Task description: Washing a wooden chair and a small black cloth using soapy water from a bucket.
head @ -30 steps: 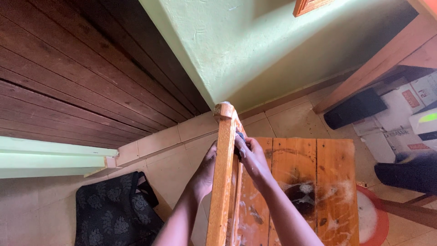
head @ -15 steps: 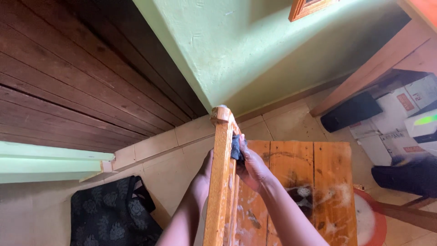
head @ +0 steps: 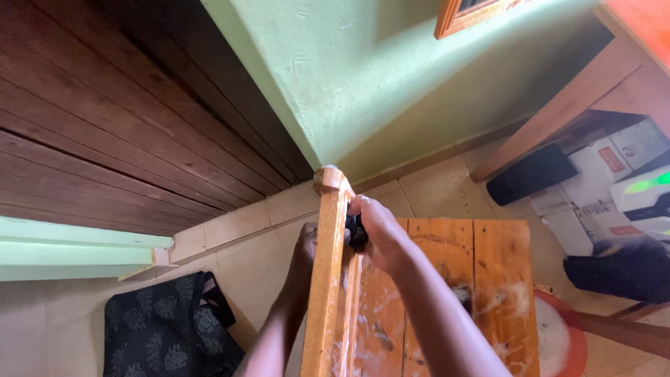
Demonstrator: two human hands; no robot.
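Both hands [head: 349, 237] higher up rail [head: 322, 279] — cloth [head: 356, 230] nearly hidden

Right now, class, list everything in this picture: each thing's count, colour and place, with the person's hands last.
Wooden furniture piece: one, orange, soapy, centre.
Upright rail: one, orange, furniture's left edge.
Dark sponge: one, blackish, against the rail.
Basin: one, red, foamy, lower right.
Patterned bag: one, black, floor lower left.
Cardboard boxes: several, white, right.
Wall: green, top.
Left hand: behind the rail, gripping it.
Right hand: pressing the sponge on the rail.
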